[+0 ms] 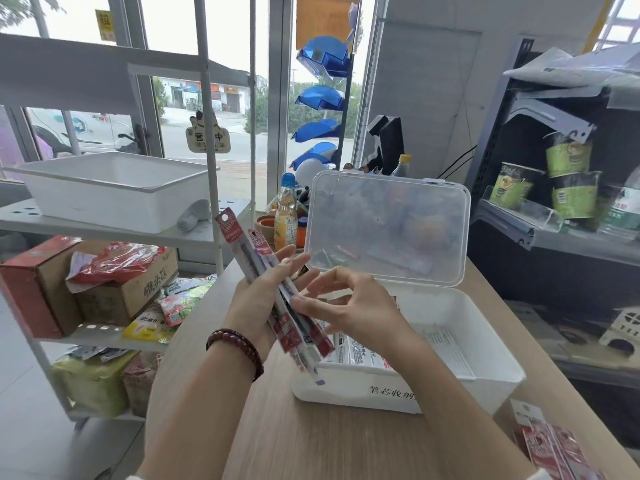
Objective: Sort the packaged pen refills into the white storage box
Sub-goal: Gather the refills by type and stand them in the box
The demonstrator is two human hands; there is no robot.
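Observation:
My left hand [258, 299] holds a fanned bundle of long pen refill packs [249, 251] with red header cards, tilted up to the left above the table. My right hand [349, 306] pinches the lower part of one pack in that bundle with thumb and forefinger. Just to the right stands the white storage box [491, 344], its clear lid [388, 223] standing open at the back. Several refill packs [360, 351] lie inside the box, partly hidden by my right hand. More red refill packs [554, 448] lie on the table at the lower right.
The wooden table [294, 441] carries the box. Drink bottles [285, 216] stand behind the lid. A white rack on the left holds a white tub [110, 188], cardboard boxes [86, 278] and snack bags. A dark shelf with green cups [568, 174] stands at right.

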